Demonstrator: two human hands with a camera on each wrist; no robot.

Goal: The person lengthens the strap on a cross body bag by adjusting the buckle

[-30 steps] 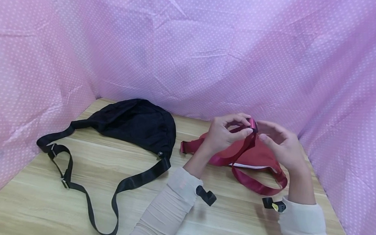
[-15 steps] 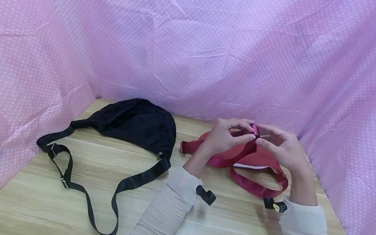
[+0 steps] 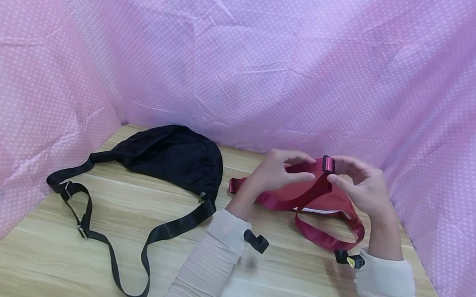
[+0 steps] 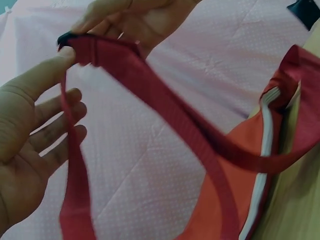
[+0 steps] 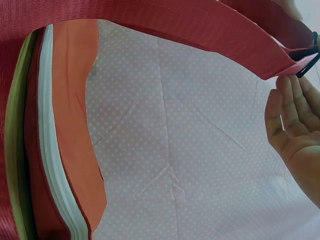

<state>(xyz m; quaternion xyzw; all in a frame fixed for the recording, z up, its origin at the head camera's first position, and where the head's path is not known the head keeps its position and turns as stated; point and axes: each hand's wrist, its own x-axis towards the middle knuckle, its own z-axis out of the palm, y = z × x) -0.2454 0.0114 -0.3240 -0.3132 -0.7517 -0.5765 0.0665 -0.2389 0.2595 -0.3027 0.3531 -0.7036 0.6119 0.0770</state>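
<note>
A red waist bag [image 3: 309, 191] with a white zipper lies on the right of the table. My right hand [image 3: 362, 183] pinches the dark slider buckle [image 3: 328, 164] of its raised strap between thumb and fingers. To the left is my left hand [image 3: 277, 171], thumb and forefinger parted in a C, the red strap [image 3: 319, 187] passing beside their tips. In the left wrist view a fingertip of the left hand [image 4: 25, 125] overlaps the buckle [image 4: 65, 39]. The right wrist view shows the right hand's fingers [image 5: 286, 100] right at the strap's edge beside the buckle.
A black waist bag [image 3: 172, 156] lies on the left of the wooden table [image 3: 246, 280], its long strap [image 3: 145, 261] looped toward the front. Pink dotted cloth [image 3: 243, 67] hangs close behind and along both sides.
The slider buckle has shifted slightly right and turned its face outward, in the right hand's pinch. My left hand, which gripped at the buckle, has drawn back a little to the left, its fingers spreading.
</note>
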